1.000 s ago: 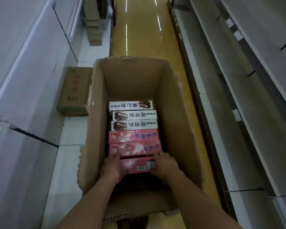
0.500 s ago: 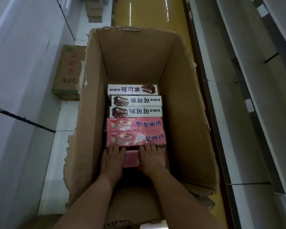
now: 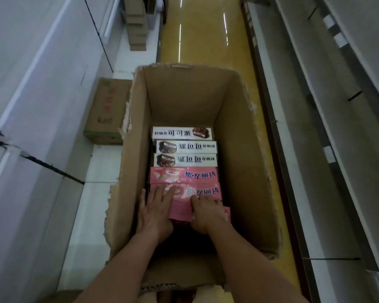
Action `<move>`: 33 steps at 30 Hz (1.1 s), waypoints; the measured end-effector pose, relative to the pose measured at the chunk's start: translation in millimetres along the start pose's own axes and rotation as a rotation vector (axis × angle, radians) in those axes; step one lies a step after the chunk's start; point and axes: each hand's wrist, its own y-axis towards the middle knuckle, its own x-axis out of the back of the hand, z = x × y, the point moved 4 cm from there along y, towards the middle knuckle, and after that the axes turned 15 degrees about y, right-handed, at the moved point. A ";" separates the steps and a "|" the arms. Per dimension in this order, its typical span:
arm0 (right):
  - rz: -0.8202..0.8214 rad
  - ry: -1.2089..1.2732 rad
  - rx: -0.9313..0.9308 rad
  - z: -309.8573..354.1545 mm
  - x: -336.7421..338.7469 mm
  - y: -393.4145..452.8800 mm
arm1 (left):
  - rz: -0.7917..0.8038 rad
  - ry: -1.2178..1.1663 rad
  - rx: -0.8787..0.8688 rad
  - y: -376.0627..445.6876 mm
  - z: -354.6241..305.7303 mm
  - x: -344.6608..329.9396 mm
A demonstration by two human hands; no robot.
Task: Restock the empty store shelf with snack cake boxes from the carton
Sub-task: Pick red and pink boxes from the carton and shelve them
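Note:
A tall open carton stands in the aisle below me. At its bottom lie three white chocolate snack cake boxes and, nearer to me, pink snack cake boxes. Both my hands reach down into the carton. My left hand and my right hand grip the nearest pink boxes, fingers over the top edge; the front box is tilted up toward me. The empty grey shelf runs along the right side.
A closed brown carton sits on the low shelf at the left, with a stack of flat cardboard farther back. White shelving lines the left. The yellow aisle floor stretches ahead beyond the carton.
My view has pulled back slightly. Both hands have slid forward over the second pink box, and the nearest pink box has tipped up, showing more of its face.

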 end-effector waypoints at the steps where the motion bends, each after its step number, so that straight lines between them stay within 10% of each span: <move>1: 0.015 0.069 -0.034 0.2 5.0 -3.4 | -0.046 -0.062 0.022 -3.4 2.1 7.6; 12: 0.052 1.234 -0.198 -11.5 65.3 -56.0 | -0.022 -0.873 0.594 -18.5 2.5 74.0; 17: 0.112 1.496 -0.176 -13.6 86.1 -81.0 | 0.127 -1.290 0.508 -12.7 -18.4 112.9; 26: 0.008 1.695 -0.056 -3.9 137.8 -129.0 | 0.117 -1.294 0.375 -18.4 -43.4 181.4; 33: -0.986 0.530 0.010 41.2 181.9 -164.9 | 0.050 -1.558 0.272 -37.8 -97.9 234.9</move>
